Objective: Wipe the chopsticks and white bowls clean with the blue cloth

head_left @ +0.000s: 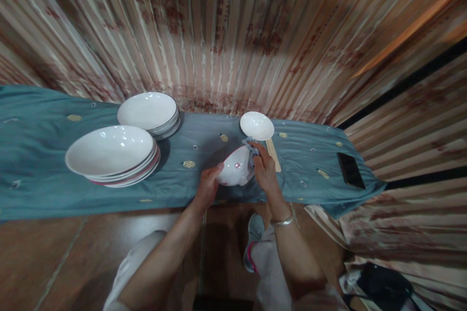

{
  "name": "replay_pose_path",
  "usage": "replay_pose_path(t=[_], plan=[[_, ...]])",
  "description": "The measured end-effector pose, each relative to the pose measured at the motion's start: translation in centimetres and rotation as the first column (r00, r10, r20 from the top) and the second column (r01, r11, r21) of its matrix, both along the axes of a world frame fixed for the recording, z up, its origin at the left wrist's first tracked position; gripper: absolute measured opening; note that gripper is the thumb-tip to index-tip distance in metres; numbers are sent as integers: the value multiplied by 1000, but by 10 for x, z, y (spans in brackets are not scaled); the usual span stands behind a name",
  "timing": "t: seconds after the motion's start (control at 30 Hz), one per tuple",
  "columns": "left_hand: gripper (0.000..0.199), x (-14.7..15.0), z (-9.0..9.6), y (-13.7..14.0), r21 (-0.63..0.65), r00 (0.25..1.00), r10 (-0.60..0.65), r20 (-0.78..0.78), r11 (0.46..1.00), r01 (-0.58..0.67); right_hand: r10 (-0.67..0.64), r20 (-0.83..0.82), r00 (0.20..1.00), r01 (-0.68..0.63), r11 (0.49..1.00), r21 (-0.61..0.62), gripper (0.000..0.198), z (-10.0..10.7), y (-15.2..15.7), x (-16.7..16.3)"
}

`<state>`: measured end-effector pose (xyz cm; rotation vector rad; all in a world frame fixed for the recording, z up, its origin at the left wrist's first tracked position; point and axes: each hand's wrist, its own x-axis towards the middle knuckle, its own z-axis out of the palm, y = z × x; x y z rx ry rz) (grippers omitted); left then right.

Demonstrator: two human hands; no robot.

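Observation:
A white bowl (236, 167) with a red rim and a small red flower pattern is tilted on its side above the front of the table. My left hand (208, 183) grips its left edge, thumb on the near side. Bunched in my right hand (264, 167) is a grey-blue cloth (251, 145), pressed against the bowl's right rim. Just behind, a second white bowl (257, 125) stands upright. Pale chopsticks (273, 154) lie beside it, partly hidden by my right hand.
Two stacks of white dishes stand to the left, a front stack (113, 153) and a back stack (148, 111). A black phone (350, 170) lies at the right end of the teal tablecloth (175, 184). Patterned curtains (204, 34) hang behind. A dark bag (385, 284) is on the floor.

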<state>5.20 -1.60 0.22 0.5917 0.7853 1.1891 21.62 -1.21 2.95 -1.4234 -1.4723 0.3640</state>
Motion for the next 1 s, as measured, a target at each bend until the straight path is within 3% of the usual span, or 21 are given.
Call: replay_pose_path(t=[0.37, 0.83, 1.0], plan=[[40, -4, 2, 2, -54, 998, 16, 65, 998, -12, -107, -373, 922, 9, 967, -256, 35, -21, 17, 12], [33, -6, 12, 6, -138, 978, 83, 193, 989, -56, -182, -449, 875, 77, 967, -243, 34, -63, 25, 2], [27, -9, 13, 9, -231, 965, 148, 217, 968, -97, -165, -473, 865, 43, 965, -258, 37, -64, 25, -3]])
